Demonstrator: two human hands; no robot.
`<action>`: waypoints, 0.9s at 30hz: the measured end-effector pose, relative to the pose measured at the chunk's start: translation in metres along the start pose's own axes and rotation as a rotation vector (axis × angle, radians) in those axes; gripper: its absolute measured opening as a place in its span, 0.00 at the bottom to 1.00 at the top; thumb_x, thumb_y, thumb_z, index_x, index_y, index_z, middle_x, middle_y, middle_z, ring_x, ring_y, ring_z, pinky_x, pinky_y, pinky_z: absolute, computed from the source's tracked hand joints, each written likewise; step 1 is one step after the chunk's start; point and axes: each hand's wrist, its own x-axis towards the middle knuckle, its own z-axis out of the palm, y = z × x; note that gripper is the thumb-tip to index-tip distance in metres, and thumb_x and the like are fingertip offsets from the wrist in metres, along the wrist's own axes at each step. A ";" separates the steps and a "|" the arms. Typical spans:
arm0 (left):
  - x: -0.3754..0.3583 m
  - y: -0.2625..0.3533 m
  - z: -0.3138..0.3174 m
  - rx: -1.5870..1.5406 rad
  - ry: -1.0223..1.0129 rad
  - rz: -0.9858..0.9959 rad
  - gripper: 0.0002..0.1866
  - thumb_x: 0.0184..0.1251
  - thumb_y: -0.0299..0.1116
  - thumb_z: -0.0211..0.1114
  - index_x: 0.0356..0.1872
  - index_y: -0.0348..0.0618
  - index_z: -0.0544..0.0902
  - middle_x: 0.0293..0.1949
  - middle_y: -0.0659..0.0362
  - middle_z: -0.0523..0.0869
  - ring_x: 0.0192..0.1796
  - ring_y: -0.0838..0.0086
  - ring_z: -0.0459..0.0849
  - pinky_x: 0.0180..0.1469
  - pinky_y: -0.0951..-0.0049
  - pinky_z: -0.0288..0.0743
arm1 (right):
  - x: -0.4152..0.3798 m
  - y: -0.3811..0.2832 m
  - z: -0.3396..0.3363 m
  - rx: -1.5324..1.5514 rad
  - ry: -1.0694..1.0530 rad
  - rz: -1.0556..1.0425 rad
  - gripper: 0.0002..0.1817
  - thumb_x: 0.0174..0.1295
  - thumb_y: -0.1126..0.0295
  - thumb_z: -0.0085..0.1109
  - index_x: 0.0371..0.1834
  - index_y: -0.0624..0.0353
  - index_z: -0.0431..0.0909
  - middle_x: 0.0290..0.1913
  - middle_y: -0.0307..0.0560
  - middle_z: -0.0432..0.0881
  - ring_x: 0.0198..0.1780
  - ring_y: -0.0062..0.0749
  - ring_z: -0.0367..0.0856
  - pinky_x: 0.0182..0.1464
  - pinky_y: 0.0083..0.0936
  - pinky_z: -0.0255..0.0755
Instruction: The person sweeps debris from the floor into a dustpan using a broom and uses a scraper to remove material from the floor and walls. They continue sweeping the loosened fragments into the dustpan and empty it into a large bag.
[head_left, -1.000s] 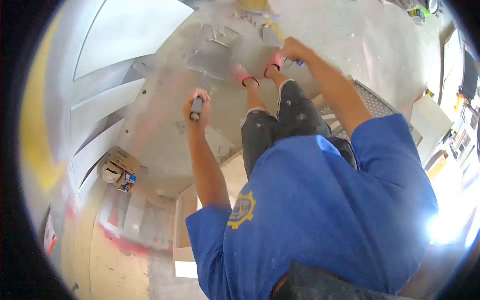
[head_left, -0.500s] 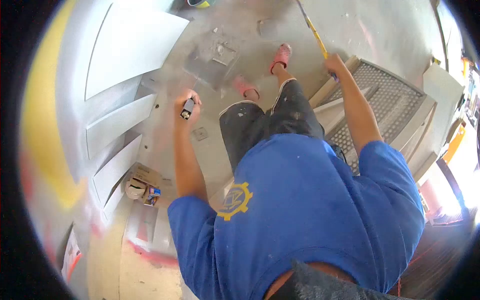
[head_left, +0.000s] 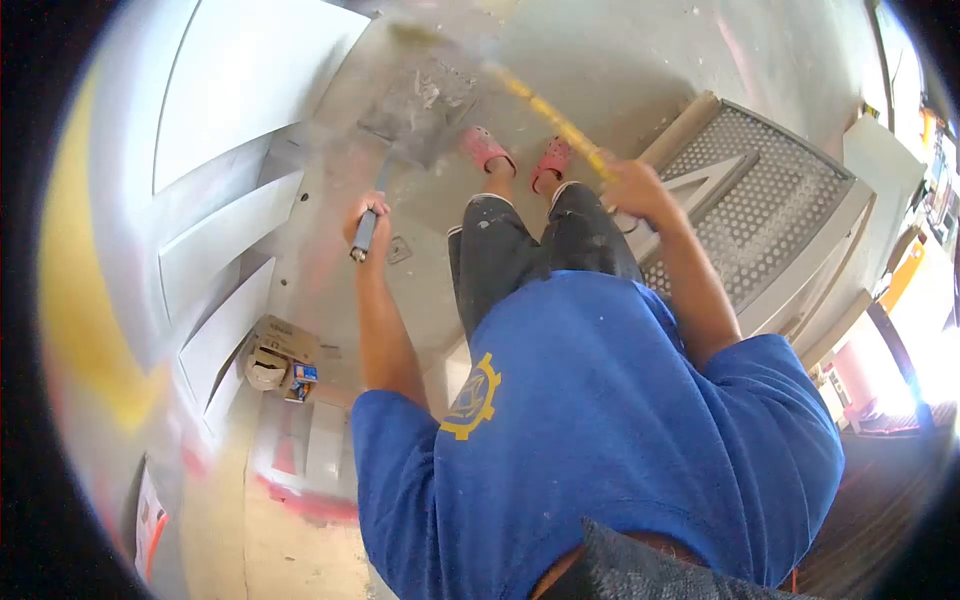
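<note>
My left hand (head_left: 366, 218) is closed around the grey handle (head_left: 364, 236) of a long-handled dustpan, its hollow end pointing up at me. The dustpan's grey pan (head_left: 388, 122) lies on the floor in front of my feet, with pale debris (head_left: 436, 88) in and around it. My right hand (head_left: 636, 190) grips the yellow stick of a broom (head_left: 548, 112), held slanting across to the left. Its far end is smeared by motion near the debris, so the bristles do not show clearly.
White panels (head_left: 255, 85) lean along the left side. Behind them on the floor sit a cardboard box (head_left: 288, 338) and a small blue box (head_left: 303, 375). A perforated metal panel in a frame (head_left: 770, 180) lies to my right. My pink clogs (head_left: 484, 147) stand close to the pan.
My right hand has swung the broom leftward, bringing its far end over by the dustpan. The left handle has tilted slightly, and my feet have shifted.
</note>
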 end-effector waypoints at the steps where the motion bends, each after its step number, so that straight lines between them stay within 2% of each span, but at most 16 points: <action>1: -0.006 -0.001 -0.001 -0.029 0.011 -0.010 0.11 0.47 0.11 0.54 0.20 0.41 0.68 0.23 0.58 0.76 0.30 0.71 0.78 0.38 0.72 0.72 | 0.015 0.027 -0.003 -0.133 0.049 0.012 0.17 0.49 0.70 0.46 0.42 0.64 0.74 0.29 0.60 0.79 0.33 0.53 0.79 0.37 0.43 0.72; 2: -0.013 -0.007 0.001 -0.053 0.015 -0.033 0.11 0.48 0.12 0.55 0.20 0.41 0.68 0.23 0.58 0.76 0.33 0.71 0.79 0.39 0.71 0.72 | 0.049 0.059 -0.006 -0.261 0.085 0.028 0.16 0.49 0.70 0.45 0.39 0.66 0.75 0.27 0.60 0.79 0.30 0.51 0.80 0.34 0.41 0.73; 4: -0.018 -0.009 0.005 -0.047 0.021 -0.044 0.11 0.49 0.13 0.56 0.20 0.41 0.68 0.23 0.59 0.76 0.36 0.71 0.80 0.41 0.71 0.72 | 0.139 0.116 -0.019 -0.138 0.116 0.111 0.13 0.49 0.71 0.46 0.31 0.69 0.75 0.21 0.59 0.78 0.23 0.46 0.80 0.26 0.38 0.74; 6: -0.026 0.001 0.009 0.004 0.020 -0.046 0.11 0.49 0.12 0.56 0.21 0.41 0.68 0.23 0.59 0.76 0.37 0.71 0.80 0.42 0.71 0.73 | 0.223 0.117 -0.033 -0.116 0.214 0.103 0.11 0.47 0.71 0.49 0.26 0.70 0.75 0.18 0.59 0.77 0.19 0.43 0.79 0.21 0.36 0.73; 8: -0.037 0.000 0.013 0.005 0.061 -0.103 0.12 0.47 0.10 0.55 0.21 0.41 0.67 0.24 0.59 0.75 0.34 0.70 0.79 0.43 0.70 0.72 | 0.273 0.084 -0.026 -0.001 0.095 0.287 0.11 0.47 0.70 0.50 0.27 0.70 0.75 0.19 0.60 0.77 0.19 0.43 0.79 0.21 0.37 0.73; 9: -0.044 0.000 0.013 0.003 0.070 -0.138 0.13 0.46 0.09 0.55 0.22 0.41 0.67 0.24 0.58 0.74 0.33 0.69 0.78 0.43 0.70 0.72 | 0.280 0.091 -0.002 0.059 -0.035 0.121 0.13 0.48 0.68 0.51 0.31 0.68 0.75 0.24 0.60 0.78 0.25 0.44 0.80 0.26 0.37 0.73; 10: -0.051 -0.005 0.014 -0.016 0.103 -0.148 0.13 0.46 0.09 0.55 0.22 0.41 0.67 0.24 0.58 0.75 0.34 0.70 0.78 0.44 0.70 0.71 | 0.279 0.098 0.037 0.000 -0.045 -0.016 0.13 0.47 0.68 0.51 0.31 0.67 0.76 0.26 0.60 0.79 0.27 0.46 0.80 0.29 0.37 0.73; 11: -0.058 -0.014 0.019 -0.042 0.144 -0.157 0.13 0.47 0.10 0.55 0.22 0.41 0.67 0.25 0.58 0.75 0.34 0.70 0.78 0.45 0.70 0.71 | 0.279 0.105 0.076 -0.058 -0.047 -0.154 0.13 0.47 0.68 0.51 0.32 0.67 0.76 0.28 0.61 0.79 0.30 0.47 0.80 0.31 0.38 0.73; 12: -0.065 -0.021 0.027 -0.069 0.185 -0.167 0.12 0.47 0.10 0.55 0.22 0.42 0.66 0.25 0.58 0.75 0.35 0.70 0.79 0.45 0.70 0.71 | 0.257 0.099 0.108 -0.229 0.071 -0.267 0.12 0.46 0.70 0.50 0.28 0.69 0.77 0.27 0.62 0.79 0.28 0.50 0.80 0.30 0.41 0.74; 14: -0.081 -0.024 0.035 -0.117 0.232 -0.170 0.12 0.47 0.10 0.55 0.22 0.41 0.66 0.26 0.58 0.76 0.37 0.70 0.79 0.46 0.71 0.71 | 0.166 0.047 0.051 -0.318 -0.256 -0.217 0.16 0.48 0.66 0.52 0.38 0.64 0.76 0.35 0.60 0.79 0.37 0.49 0.79 0.38 0.38 0.71; 16: -0.099 -0.031 0.040 -0.103 0.298 -0.192 0.13 0.47 0.10 0.56 0.22 0.41 0.66 0.27 0.57 0.77 0.39 0.69 0.79 0.48 0.70 0.70 | 0.119 0.022 -0.009 -0.263 -0.391 -0.196 0.19 0.48 0.65 0.51 0.44 0.61 0.75 0.38 0.62 0.78 0.38 0.54 0.78 0.41 0.40 0.71; 18: -0.107 -0.029 0.062 -0.024 0.340 -0.312 0.13 0.46 0.10 0.57 0.22 0.41 0.66 0.30 0.56 0.78 0.42 0.67 0.80 0.49 0.68 0.70 | 0.112 0.033 -0.032 -0.149 -0.042 -0.366 0.16 0.45 0.70 0.49 0.38 0.61 0.77 0.32 0.64 0.78 0.40 0.54 0.77 0.43 0.43 0.70; 21: -0.091 -0.007 0.115 -0.013 0.417 -0.406 0.13 0.46 0.14 0.61 0.24 0.43 0.68 0.37 0.53 0.81 0.47 0.67 0.78 0.50 0.68 0.69 | 0.189 0.005 -0.103 -0.290 -0.213 -0.085 0.17 0.44 0.70 0.48 0.38 0.63 0.76 0.33 0.64 0.78 0.39 0.54 0.78 0.42 0.43 0.70; 23: -0.066 0.006 0.153 -0.074 0.550 -0.408 0.13 0.45 0.13 0.60 0.23 0.42 0.67 0.41 0.50 0.80 0.49 0.65 0.78 0.51 0.66 0.69 | 0.277 -0.009 -0.120 -0.447 -0.139 -0.345 0.16 0.42 0.69 0.49 0.34 0.64 0.78 0.32 0.64 0.78 0.36 0.53 0.79 0.40 0.42 0.71; 25: -0.053 0.019 0.188 -0.131 0.666 -0.463 0.13 0.45 0.11 0.58 0.22 0.41 0.66 0.44 0.48 0.80 0.50 0.63 0.76 0.53 0.64 0.68 | 0.381 -0.013 -0.113 -0.596 -0.235 -0.367 0.13 0.40 0.69 0.49 0.27 0.65 0.79 0.31 0.63 0.78 0.33 0.53 0.79 0.36 0.41 0.72; 27: -0.046 0.023 0.204 -0.176 0.724 -0.561 0.13 0.46 0.11 0.58 0.23 0.41 0.65 0.46 0.46 0.79 0.52 0.62 0.75 0.55 0.64 0.66 | 0.425 0.005 -0.103 -0.788 -0.390 -0.645 0.12 0.39 0.69 0.49 0.23 0.65 0.79 0.29 0.63 0.78 0.31 0.54 0.79 0.34 0.40 0.73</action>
